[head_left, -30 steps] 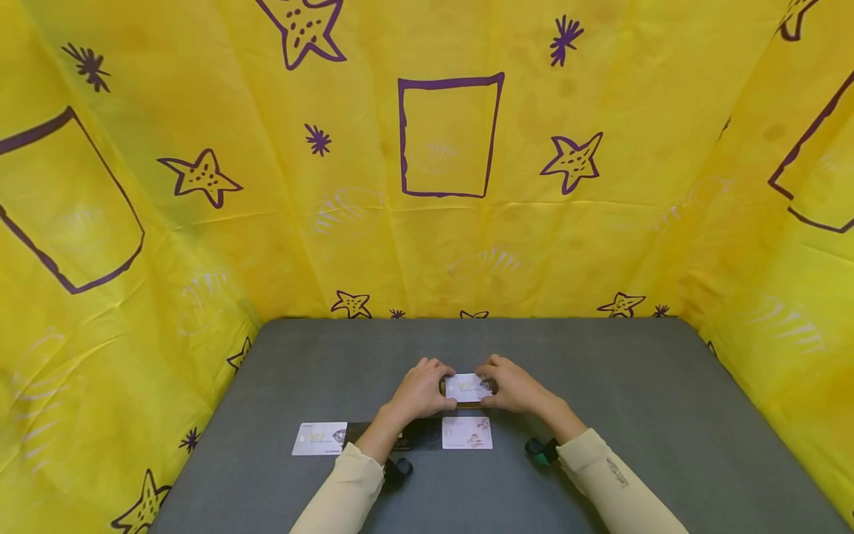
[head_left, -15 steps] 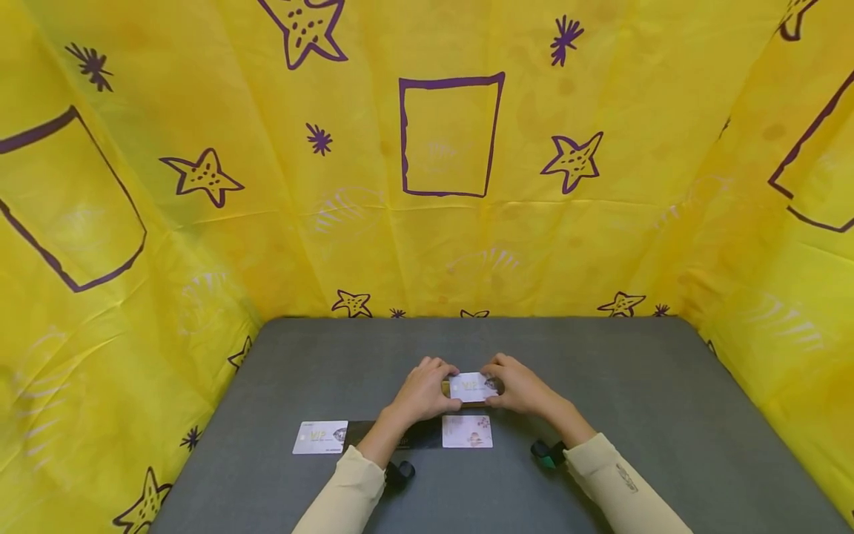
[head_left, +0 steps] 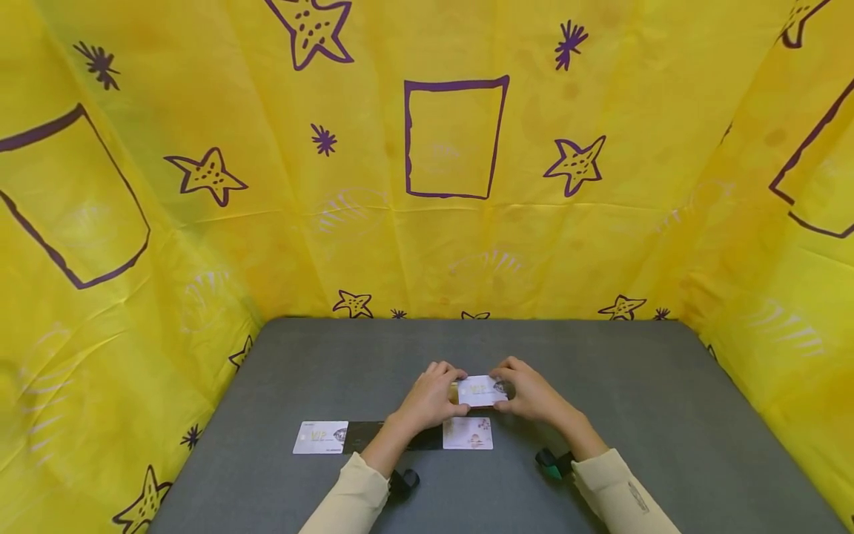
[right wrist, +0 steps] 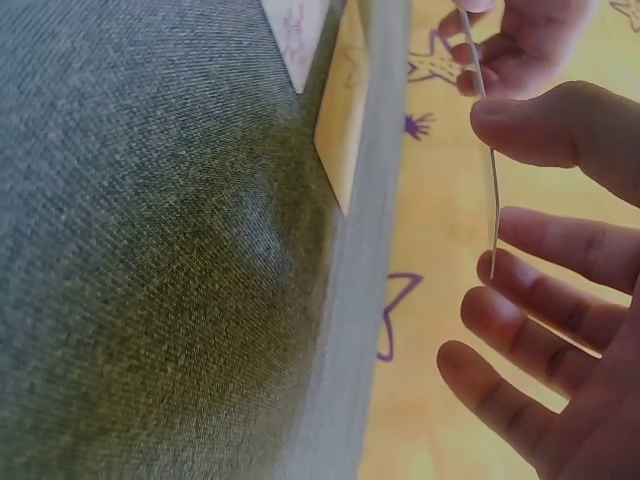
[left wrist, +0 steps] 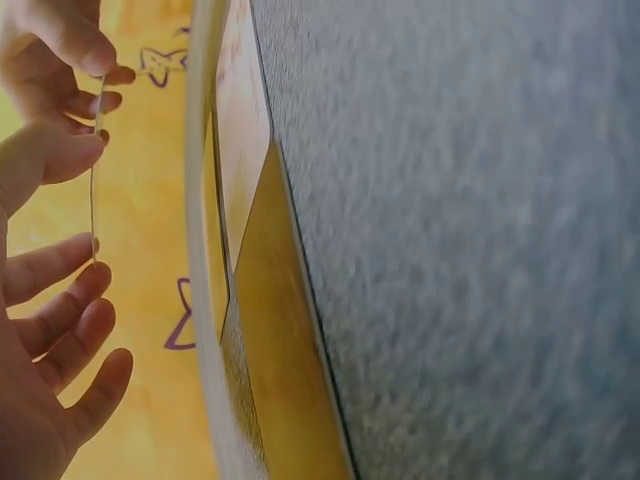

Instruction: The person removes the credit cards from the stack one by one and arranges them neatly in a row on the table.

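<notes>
Both hands hold one white VIP card point(head_left: 482, 390) above the table. My left hand point(head_left: 432, 397) pinches its left end between thumb and fingers, and my right hand point(head_left: 536, 395) pinches the right end. Edge-on, the card point(left wrist: 93, 200) appears as a thin line in the left wrist view. A gold-looking card point(right wrist: 342, 110) lies flat on the table below, mostly covered in the head view. Nearer my body, a row holds another white VIP card point(head_left: 320, 437), a dark stretch of black card point(head_left: 363, 436) and a white floral card point(head_left: 468, 433). My left forearm hides part of the row.
The grey table point(head_left: 567, 489) stretches out on all sides of the cards. Yellow cloth point(head_left: 454, 245) with purple drawings hangs behind it and at both sides. A dark strap device sits on each wrist.
Both hands and the held white VIP card have shifted a little to the right, with the grip kept. The row of cards has stayed in place.
</notes>
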`<state>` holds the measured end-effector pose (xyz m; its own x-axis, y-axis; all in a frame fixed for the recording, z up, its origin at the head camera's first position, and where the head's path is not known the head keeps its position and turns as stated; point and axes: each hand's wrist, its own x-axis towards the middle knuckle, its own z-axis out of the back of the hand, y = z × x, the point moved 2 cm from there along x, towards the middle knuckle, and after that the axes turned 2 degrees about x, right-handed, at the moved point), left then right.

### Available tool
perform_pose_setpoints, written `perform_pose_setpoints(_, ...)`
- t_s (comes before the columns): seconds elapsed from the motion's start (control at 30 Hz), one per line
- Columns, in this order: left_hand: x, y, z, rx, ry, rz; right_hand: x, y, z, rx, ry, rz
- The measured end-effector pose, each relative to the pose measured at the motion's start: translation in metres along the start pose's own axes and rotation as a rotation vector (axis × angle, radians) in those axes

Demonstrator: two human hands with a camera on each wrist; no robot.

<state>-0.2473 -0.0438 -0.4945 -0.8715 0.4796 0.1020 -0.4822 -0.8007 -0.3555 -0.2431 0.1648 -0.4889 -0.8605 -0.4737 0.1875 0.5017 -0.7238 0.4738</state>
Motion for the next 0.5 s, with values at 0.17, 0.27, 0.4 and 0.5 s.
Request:
perform_pose_setpoints(0.17, -0.002, -0.005, -0.002, -0.009, -0.019, -0.027, -0.008, 0.0, 0.004, 0.005, -0.033, 0.007)
perform_pose_setpoints(0.27, -0.003, -0.008, -0.003, -0.007, -0.033, -0.043, -0.012, 0.0, 0.004, 0.001, -0.04, 0.002)
perform_pose_setpoints(0.4, -0.004, -0.012, -0.004, -0.004, -0.038, -0.051, -0.017, -0.001, 0.004, -0.005, -0.052, -0.009)
perform_pose_setpoints(0.5, -0.005, -0.015, -0.004, -0.008, -0.035, -0.051, -0.021, -0.001, 0.005, -0.001, -0.066, -0.005)
